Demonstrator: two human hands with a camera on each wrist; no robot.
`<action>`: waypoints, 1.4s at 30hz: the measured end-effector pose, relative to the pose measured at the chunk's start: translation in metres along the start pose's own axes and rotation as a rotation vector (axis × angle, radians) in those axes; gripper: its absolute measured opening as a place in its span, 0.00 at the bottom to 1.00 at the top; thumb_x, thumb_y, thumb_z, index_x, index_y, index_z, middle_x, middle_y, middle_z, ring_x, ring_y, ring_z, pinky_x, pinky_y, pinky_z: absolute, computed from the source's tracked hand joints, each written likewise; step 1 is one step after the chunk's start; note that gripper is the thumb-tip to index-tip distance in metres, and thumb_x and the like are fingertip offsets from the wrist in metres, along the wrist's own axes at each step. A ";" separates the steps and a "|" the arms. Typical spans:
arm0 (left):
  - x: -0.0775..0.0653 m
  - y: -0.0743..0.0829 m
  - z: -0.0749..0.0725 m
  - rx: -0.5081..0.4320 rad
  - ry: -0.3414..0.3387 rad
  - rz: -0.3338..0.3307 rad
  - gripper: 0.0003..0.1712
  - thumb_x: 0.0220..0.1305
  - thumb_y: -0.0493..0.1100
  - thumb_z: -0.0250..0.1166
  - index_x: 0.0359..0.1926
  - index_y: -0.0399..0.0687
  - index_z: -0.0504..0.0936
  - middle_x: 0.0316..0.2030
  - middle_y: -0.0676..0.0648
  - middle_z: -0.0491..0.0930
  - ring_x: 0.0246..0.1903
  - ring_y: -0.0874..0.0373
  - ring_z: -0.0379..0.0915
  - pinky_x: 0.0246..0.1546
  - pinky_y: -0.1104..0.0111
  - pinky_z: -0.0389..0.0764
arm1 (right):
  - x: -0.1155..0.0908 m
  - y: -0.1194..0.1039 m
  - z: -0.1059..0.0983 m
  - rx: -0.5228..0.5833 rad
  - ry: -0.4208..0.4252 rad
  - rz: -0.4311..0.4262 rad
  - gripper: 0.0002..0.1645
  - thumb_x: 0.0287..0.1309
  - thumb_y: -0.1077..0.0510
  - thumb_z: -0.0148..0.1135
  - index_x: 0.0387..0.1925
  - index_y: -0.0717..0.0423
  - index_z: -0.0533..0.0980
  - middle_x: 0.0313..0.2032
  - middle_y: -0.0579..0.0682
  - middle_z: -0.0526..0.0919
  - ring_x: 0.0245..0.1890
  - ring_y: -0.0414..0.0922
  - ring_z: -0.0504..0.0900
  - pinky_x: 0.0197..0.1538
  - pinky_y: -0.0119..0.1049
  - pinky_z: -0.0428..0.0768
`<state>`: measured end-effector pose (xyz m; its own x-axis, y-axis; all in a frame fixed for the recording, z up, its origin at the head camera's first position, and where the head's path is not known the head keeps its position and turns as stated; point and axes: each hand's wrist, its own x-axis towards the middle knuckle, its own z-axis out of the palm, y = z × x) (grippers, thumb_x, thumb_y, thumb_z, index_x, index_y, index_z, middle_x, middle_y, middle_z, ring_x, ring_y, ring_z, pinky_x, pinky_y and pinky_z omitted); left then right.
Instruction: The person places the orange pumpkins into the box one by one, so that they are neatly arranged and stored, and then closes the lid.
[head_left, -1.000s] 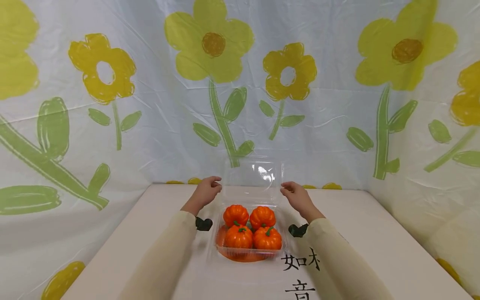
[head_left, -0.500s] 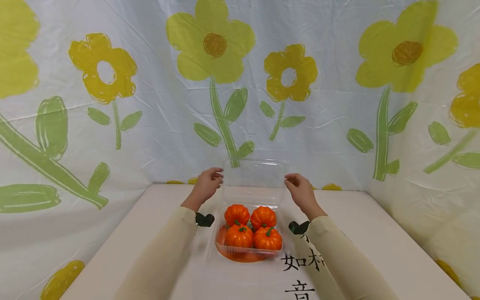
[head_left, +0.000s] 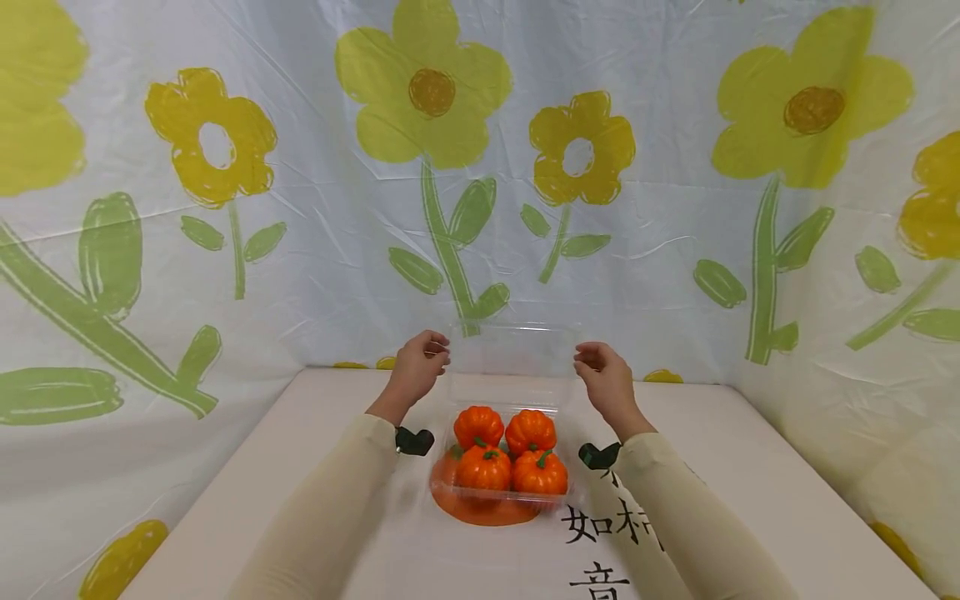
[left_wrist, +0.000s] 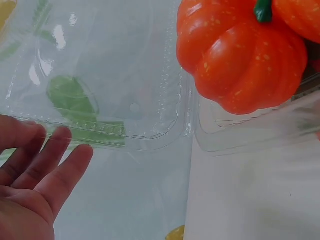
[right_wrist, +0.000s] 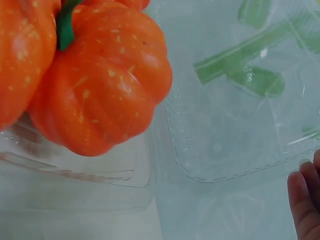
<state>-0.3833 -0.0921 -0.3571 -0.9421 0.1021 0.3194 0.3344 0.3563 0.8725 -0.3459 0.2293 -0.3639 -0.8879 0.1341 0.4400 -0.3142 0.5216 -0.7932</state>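
A clear plastic clamshell box stands on the table, its base (head_left: 510, 497) filled with several small orange pumpkins (head_left: 483, 469) with green stems. Its transparent lid (head_left: 517, 362) is raised behind them. At the lid's left edge, my left hand (head_left: 420, 365) pinches the rim; the left wrist view has the thumb and fingers at that rim (left_wrist: 107, 131). My right hand (head_left: 609, 385) holds the opposite edge with curled fingers. Only a few fingertips (right_wrist: 300, 200) of it appear in the right wrist view, where the thumb is out of frame.
An orange disc (head_left: 480, 512) shows on the pale tabletop (head_left: 300, 433) under the box's front left. Black printed characters (head_left: 600, 525) lie to its right. A flower-patterned curtain (head_left: 315, 250) encloses the back and sides. Dark wrist pieces (head_left: 598, 456) flank the box.
Both hands have moved up along the lid's edges. The box, with lid and pumpkins, has shifted slightly right, and more of the orange disc shows. The lid's top edge sits a little lower.
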 end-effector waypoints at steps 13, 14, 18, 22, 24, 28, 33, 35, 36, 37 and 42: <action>-0.004 0.001 0.005 0.104 0.032 0.072 0.05 0.66 0.41 0.61 0.42 0.47 0.78 0.42 0.45 0.81 0.43 0.51 0.79 0.47 0.60 0.83 | -0.005 0.005 -0.003 -0.001 0.050 0.026 0.13 0.64 0.58 0.59 0.50 0.55 0.74 0.47 0.54 0.81 0.50 0.51 0.80 0.55 0.47 0.79; -0.005 0.002 0.005 0.106 0.034 0.072 0.05 0.66 0.41 0.61 0.42 0.48 0.78 0.42 0.46 0.81 0.43 0.51 0.79 0.48 0.60 0.83 | -0.006 0.005 -0.002 -0.004 0.051 0.028 0.13 0.65 0.58 0.59 0.49 0.55 0.74 0.47 0.54 0.81 0.50 0.50 0.80 0.55 0.46 0.79; -0.008 0.001 0.005 0.113 0.035 0.077 0.05 0.65 0.40 0.62 0.42 0.47 0.79 0.42 0.46 0.82 0.44 0.51 0.79 0.49 0.59 0.82 | -0.009 0.008 -0.001 -0.020 0.057 0.009 0.10 0.65 0.58 0.58 0.47 0.53 0.74 0.45 0.53 0.81 0.50 0.50 0.80 0.53 0.46 0.79; -0.010 -0.002 0.003 0.122 0.024 0.076 0.05 0.66 0.42 0.62 0.42 0.50 0.79 0.42 0.48 0.82 0.45 0.52 0.78 0.50 0.59 0.82 | -0.011 0.011 0.000 -0.023 0.058 -0.020 0.09 0.65 0.59 0.58 0.46 0.53 0.74 0.44 0.54 0.81 0.50 0.51 0.81 0.56 0.49 0.79; -0.011 -0.005 0.002 0.124 0.016 0.083 0.05 0.66 0.42 0.62 0.42 0.50 0.78 0.42 0.48 0.82 0.45 0.52 0.78 0.50 0.59 0.82 | -0.013 0.013 0.001 -0.035 0.052 -0.029 0.09 0.65 0.59 0.58 0.46 0.54 0.74 0.44 0.54 0.81 0.51 0.51 0.81 0.58 0.49 0.78; -0.014 -0.008 -0.002 0.119 -0.001 0.104 0.06 0.65 0.43 0.62 0.42 0.51 0.78 0.42 0.48 0.81 0.45 0.52 0.78 0.51 0.58 0.81 | -0.017 0.016 0.001 -0.058 0.031 -0.037 0.09 0.65 0.59 0.59 0.46 0.54 0.74 0.44 0.53 0.81 0.51 0.51 0.81 0.58 0.49 0.78; -0.018 -0.011 -0.005 0.128 -0.010 0.090 0.05 0.64 0.43 0.63 0.41 0.52 0.78 0.40 0.49 0.81 0.44 0.54 0.78 0.51 0.58 0.81 | -0.024 0.016 -0.001 -0.075 -0.006 -0.061 0.08 0.64 0.60 0.59 0.44 0.55 0.74 0.44 0.54 0.82 0.51 0.51 0.81 0.58 0.49 0.79; -0.019 -0.012 -0.005 0.137 -0.007 0.085 0.04 0.64 0.43 0.63 0.40 0.52 0.78 0.40 0.50 0.81 0.43 0.54 0.78 0.50 0.59 0.81 | -0.026 0.015 -0.002 -0.084 -0.015 -0.068 0.08 0.64 0.60 0.59 0.44 0.56 0.74 0.45 0.55 0.83 0.51 0.52 0.82 0.58 0.49 0.79; -0.019 -0.013 -0.005 0.138 -0.004 0.085 0.04 0.64 0.43 0.62 0.40 0.52 0.78 0.39 0.50 0.81 0.43 0.54 0.78 0.50 0.58 0.81 | -0.028 0.014 -0.002 -0.089 -0.017 -0.070 0.08 0.64 0.60 0.59 0.44 0.56 0.74 0.45 0.55 0.83 0.51 0.52 0.82 0.57 0.49 0.79; -0.020 -0.013 -0.004 0.139 0.000 0.086 0.03 0.64 0.43 0.62 0.39 0.53 0.78 0.39 0.50 0.81 0.43 0.53 0.78 0.50 0.58 0.81 | -0.029 0.014 -0.003 -0.090 -0.018 -0.070 0.08 0.64 0.61 0.59 0.44 0.56 0.74 0.45 0.55 0.83 0.51 0.52 0.82 0.57 0.50 0.79; -0.022 -0.013 -0.002 0.154 0.016 0.089 0.02 0.65 0.43 0.62 0.39 0.53 0.78 0.39 0.50 0.81 0.42 0.53 0.77 0.48 0.59 0.82 | -0.033 0.014 -0.003 -0.100 -0.023 -0.063 0.08 0.64 0.61 0.59 0.45 0.57 0.74 0.46 0.56 0.83 0.52 0.53 0.81 0.58 0.50 0.78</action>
<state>-0.3664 -0.1008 -0.3749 -0.9081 0.1254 0.3995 0.4074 0.4851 0.7737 -0.3195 0.2347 -0.3882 -0.8754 0.0799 0.4768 -0.3355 0.6096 -0.7182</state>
